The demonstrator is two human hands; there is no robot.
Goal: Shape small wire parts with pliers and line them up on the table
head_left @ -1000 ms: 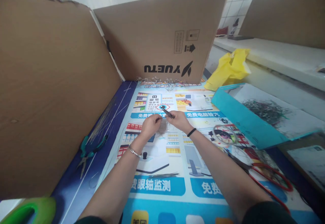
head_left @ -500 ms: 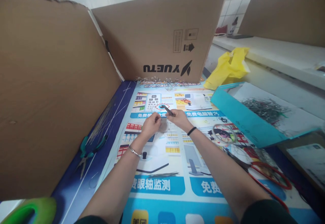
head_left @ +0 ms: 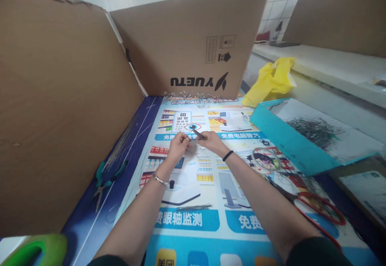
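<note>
In the middle of the head view my two hands are close together above the printed sheet [head_left: 183,181]. My right hand [head_left: 212,142], a black band at its wrist, is closed around slim dark tweezers [head_left: 199,134] whose tip points up and left over a printed eye. My left hand [head_left: 179,144], with a silver bracelet, is closed in a pinch just left of the tweezers. Whatever sits between its fingertips is too small to make out. A bundle of thin wires [head_left: 194,207] lies on the sheet below my hands.
Teal-handled pliers [head_left: 102,183] lie at left, red-handled scissors [head_left: 322,207] at right beside a clear ring [head_left: 266,159]. A turquoise box [head_left: 289,143] holds a wire heap. A yellow bag [head_left: 269,81], a green roll [head_left: 45,250] and a cardboard wall [head_left: 169,45] surround the sheet.
My left hand has turned slightly, its fingertips now nearer the tweezers. My right hand has tilted and dropped a little with the tweezers. Everything else stays in place.
</note>
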